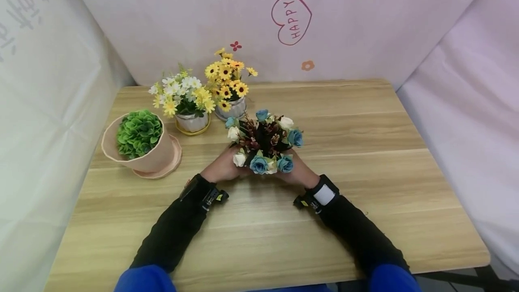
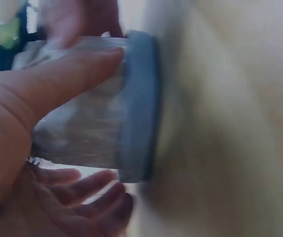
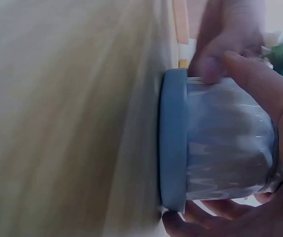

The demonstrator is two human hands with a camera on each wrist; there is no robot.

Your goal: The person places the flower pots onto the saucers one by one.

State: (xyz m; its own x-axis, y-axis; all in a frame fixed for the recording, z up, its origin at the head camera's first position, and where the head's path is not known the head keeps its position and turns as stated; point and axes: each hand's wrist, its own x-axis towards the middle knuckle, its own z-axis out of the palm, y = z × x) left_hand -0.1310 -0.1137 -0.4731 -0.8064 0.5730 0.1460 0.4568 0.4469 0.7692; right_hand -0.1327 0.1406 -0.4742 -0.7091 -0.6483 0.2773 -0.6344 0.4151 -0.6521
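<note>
A potted bunch of artificial blue and white roses (image 1: 259, 164) stands between both hands near the middle of the table. Its pale, glossy flowerpot (image 3: 225, 143) has a blue-grey saucer (image 3: 173, 143) at the base, close to the tabletop; whether it touches the wood is hard to tell. My left hand (image 1: 227, 166) grips one side of the flowerpot, thumb across the near face and fingers around behind. From the other side my right hand (image 1: 298, 170) holds it likewise. Seen from above, the blooms cover the pot and most of the fingers.
Left of the roses stand a pink pot (image 1: 162, 154) with a green plant, a pot of white and yellow flowers (image 1: 192, 123), and a pot of yellow daisies (image 1: 231, 109). The wooden table (image 1: 365, 161) meets printed white cloth (image 1: 348, 35) at the back.
</note>
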